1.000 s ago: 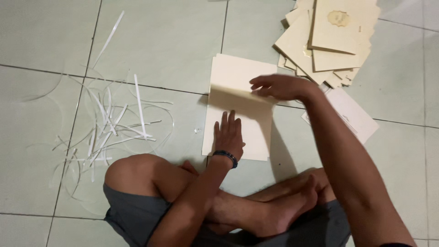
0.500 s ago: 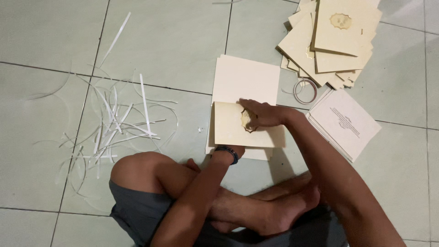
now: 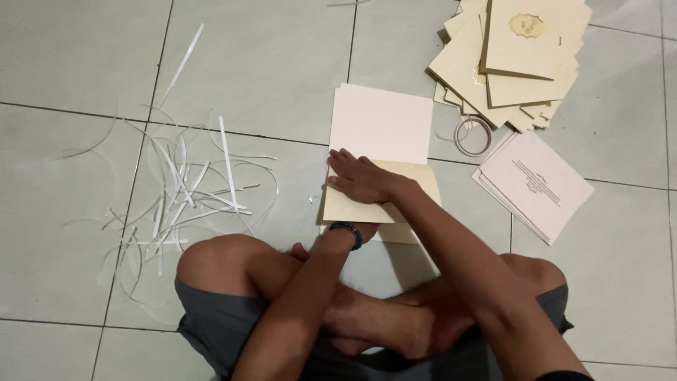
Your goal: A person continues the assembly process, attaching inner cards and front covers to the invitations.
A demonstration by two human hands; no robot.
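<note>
The floor [image 3: 268,63] is laid with large, pale grey-green square tiles separated by thin dark grout lines. One grout line runs across the view just beyond the heap of white paper strips [image 3: 183,197]; a second crosses nearer the camera than that heap. One lengthwise joint passes through the heap's left part, another lies well to its right. Lighting is dim and even, with soft shadows. No wall, window or furniture is in view.

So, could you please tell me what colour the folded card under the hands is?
Cream, best seen in the head view: the folded card.
</note>
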